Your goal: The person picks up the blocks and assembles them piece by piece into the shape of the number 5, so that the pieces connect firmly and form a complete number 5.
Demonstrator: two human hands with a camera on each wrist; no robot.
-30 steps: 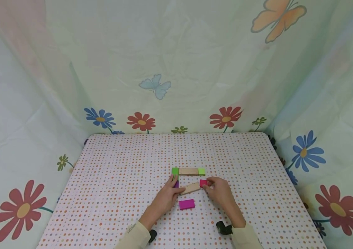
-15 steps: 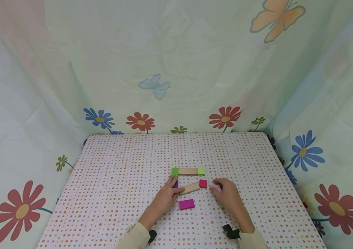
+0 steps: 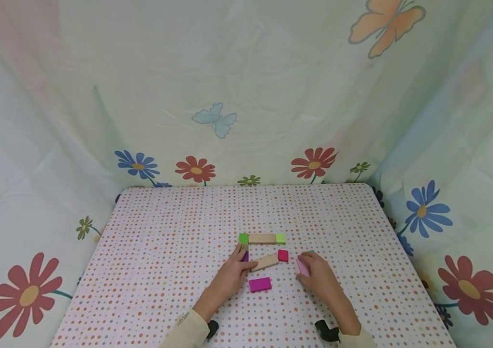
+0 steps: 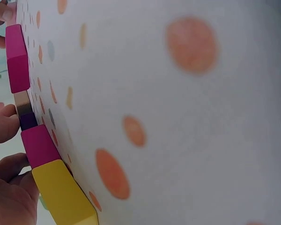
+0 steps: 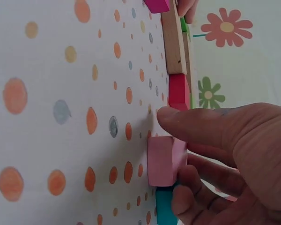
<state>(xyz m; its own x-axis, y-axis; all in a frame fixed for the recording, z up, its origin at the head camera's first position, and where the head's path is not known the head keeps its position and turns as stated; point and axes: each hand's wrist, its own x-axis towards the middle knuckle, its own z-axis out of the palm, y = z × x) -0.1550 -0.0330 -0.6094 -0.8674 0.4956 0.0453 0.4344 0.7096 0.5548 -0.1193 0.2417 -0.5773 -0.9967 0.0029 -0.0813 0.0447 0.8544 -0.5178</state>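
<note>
My left hand (image 3: 228,273) lies over a column of blocks, its thumb on the near end of a plain wooden block (image 3: 266,262) and its fingers straight by a purple block (image 3: 245,256). In the left wrist view a yellow block (image 4: 63,192) and a magenta block (image 4: 40,145) lie beside this hand; the head view hides them. My right hand (image 3: 319,276) holds a light pink block (image 5: 160,161) between thumb and curled fingers, low over the table. A teal block (image 5: 166,206) sits just behind it. A crimson cube (image 3: 283,255) stands at the wooden block's right end.
At the back of the layout, a row joins a green cube (image 3: 244,239), a wooden block (image 3: 262,239) and a lime cube (image 3: 280,239). In front lies a loose magenta block (image 3: 260,284). The dotted tabletop (image 3: 164,217) meets a flowered curtain (image 3: 264,96) behind.
My right hand has let go of the crimson cube and moved right to the light pink block, which now shows between its fingers. The left hand has stayed in place.
</note>
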